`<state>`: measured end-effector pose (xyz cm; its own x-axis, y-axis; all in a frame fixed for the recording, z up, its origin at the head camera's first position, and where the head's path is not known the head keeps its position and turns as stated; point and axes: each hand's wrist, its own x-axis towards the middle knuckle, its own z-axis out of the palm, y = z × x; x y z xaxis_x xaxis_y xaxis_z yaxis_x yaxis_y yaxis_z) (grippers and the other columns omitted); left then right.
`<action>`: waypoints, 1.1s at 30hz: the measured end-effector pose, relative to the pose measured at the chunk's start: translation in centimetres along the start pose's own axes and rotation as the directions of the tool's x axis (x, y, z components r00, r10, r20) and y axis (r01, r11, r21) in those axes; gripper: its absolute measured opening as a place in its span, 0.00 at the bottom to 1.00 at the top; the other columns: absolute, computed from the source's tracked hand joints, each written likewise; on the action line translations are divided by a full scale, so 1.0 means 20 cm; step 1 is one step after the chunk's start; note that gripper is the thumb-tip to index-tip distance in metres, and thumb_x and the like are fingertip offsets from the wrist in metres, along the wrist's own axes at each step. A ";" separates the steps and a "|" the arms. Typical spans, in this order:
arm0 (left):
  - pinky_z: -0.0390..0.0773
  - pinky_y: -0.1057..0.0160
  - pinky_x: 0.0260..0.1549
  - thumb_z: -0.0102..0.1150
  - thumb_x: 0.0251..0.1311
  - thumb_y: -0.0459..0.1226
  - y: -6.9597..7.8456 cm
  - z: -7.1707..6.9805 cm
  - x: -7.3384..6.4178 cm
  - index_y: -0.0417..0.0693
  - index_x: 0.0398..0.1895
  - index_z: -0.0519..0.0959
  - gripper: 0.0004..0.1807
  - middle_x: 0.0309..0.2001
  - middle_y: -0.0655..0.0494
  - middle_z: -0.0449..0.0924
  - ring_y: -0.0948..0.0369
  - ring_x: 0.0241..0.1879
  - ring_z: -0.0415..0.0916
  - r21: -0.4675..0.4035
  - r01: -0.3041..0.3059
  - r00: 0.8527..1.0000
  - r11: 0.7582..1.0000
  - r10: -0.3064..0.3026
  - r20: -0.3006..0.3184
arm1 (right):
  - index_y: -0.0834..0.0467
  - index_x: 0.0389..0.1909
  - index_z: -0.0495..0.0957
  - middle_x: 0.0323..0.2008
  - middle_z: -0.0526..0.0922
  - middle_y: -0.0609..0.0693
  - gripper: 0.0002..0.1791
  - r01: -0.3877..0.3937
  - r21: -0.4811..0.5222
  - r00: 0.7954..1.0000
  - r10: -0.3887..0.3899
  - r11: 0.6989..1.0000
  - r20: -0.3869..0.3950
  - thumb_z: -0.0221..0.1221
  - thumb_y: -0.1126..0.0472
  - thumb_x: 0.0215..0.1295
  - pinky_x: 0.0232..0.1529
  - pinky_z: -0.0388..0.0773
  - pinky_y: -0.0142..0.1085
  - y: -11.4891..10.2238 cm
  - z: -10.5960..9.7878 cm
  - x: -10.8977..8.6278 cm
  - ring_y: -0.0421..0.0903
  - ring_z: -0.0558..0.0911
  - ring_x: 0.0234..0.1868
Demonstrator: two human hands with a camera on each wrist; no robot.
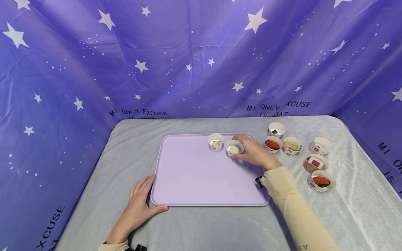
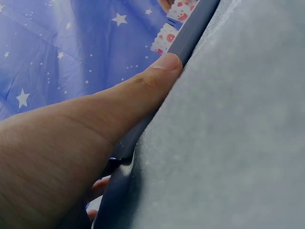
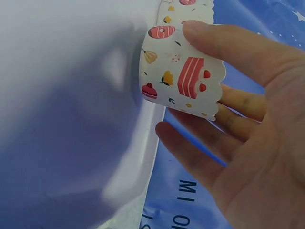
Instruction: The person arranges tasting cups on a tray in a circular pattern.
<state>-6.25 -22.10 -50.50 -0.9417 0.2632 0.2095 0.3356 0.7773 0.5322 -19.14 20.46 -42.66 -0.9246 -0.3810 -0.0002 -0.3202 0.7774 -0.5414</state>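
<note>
A pale purple tray [image 1: 204, 174] lies on the table. My left hand [image 1: 138, 205] touches its near left corner, the thumb [image 2: 167, 64] against the front edge and the fairly straight fingers along the left side. Over the tray's far right part, my right hand [image 1: 255, 153] pinches a scalloped paper baking cup [image 3: 176, 71] between thumb and fingers. White cake and sweets patterns cover that cup, and inside lies a small white piece with a yellow-green centre [image 1: 233, 149]. Just left of it, a similar cup [image 1: 216, 142] stands on the tray holding a small sushi-like piece.
Right of the tray stand several more paper cups: two with orange-red toppings [image 1: 272, 144] [image 1: 321, 181], one with a yellow topping [image 1: 291, 146], and others with white or dark pieces. Grey cloth [image 1: 125, 146] covers the table. A starry purple curtain [image 1: 188, 52] hangs behind.
</note>
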 end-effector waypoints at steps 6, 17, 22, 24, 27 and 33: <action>0.48 0.42 0.67 0.79 0.35 0.59 0.00 0.00 0.00 0.41 0.75 0.59 0.64 0.70 0.41 0.65 0.46 0.71 0.56 0.001 0.001 1.000 1.000 -0.001 0.002 | 0.66 0.64 0.69 0.63 0.73 0.64 0.38 0.012 0.009 1.000 -0.012 1.000 0.003 0.73 0.57 0.55 0.69 0.66 0.56 0.01 0.03 0.00 0.62 0.72 0.65; 0.48 0.41 0.67 0.79 0.36 0.59 0.00 0.00 0.00 0.40 0.75 0.59 0.64 0.70 0.41 0.65 0.45 0.71 0.55 -0.005 0.007 1.000 1.000 -0.007 0.009 | 0.64 0.67 0.65 0.66 0.69 0.63 0.41 -0.004 0.018 1.000 0.004 1.000 0.013 0.72 0.55 0.55 0.68 0.65 0.58 0.00 0.03 0.00 0.62 0.70 0.67; 0.49 0.39 0.66 0.79 0.37 0.59 0.00 0.00 0.00 0.40 0.75 0.59 0.63 0.70 0.40 0.66 0.44 0.70 0.56 -0.005 -0.008 1.000 1.000 0.008 -0.003 | 0.62 0.70 0.62 0.67 0.66 0.62 0.46 -0.008 0.028 1.000 0.008 1.000 0.002 0.73 0.54 0.54 0.68 0.64 0.60 0.00 0.02 -0.01 0.62 0.67 0.67; 0.49 0.39 0.66 0.79 0.37 0.59 0.00 0.00 0.00 0.40 0.75 0.59 0.63 0.70 0.40 0.66 0.44 0.70 0.57 -0.004 -0.010 1.000 1.000 0.010 -0.006 | 0.62 0.70 0.62 0.67 0.66 0.61 0.46 -0.006 0.029 1.000 0.006 1.000 -0.003 0.73 0.54 0.54 0.68 0.64 0.60 0.00 0.01 -0.01 0.61 0.67 0.67; 0.49 0.40 0.66 0.79 0.37 0.59 0.00 0.00 0.00 0.40 0.75 0.59 0.63 0.70 0.40 0.66 0.44 0.70 0.56 -0.005 -0.007 1.000 1.000 0.007 -0.002 | 0.63 0.70 0.62 0.67 0.67 0.62 0.46 0.001 0.029 1.000 -0.001 1.000 0.000 0.73 0.53 0.54 0.68 0.64 0.60 -0.01 0.00 -0.02 0.62 0.67 0.67; 0.49 0.40 0.66 0.78 0.37 0.59 0.00 0.00 0.00 0.40 0.75 0.59 0.64 0.70 0.40 0.65 0.44 0.71 0.56 -0.006 0.002 1.000 1.000 -0.002 0.005 | 0.62 0.71 0.61 0.68 0.65 0.61 0.48 -0.024 0.035 1.000 0.024 0.999 0.015 0.73 0.50 0.54 0.67 0.66 0.61 -0.02 -0.05 -0.03 0.63 0.68 0.68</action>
<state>-6.31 -22.01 -50.42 -0.9425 0.2645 0.2043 0.3339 0.7741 0.5378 -18.62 20.88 -41.68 -0.9288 -0.3696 -0.0256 -0.2902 0.7686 -0.5701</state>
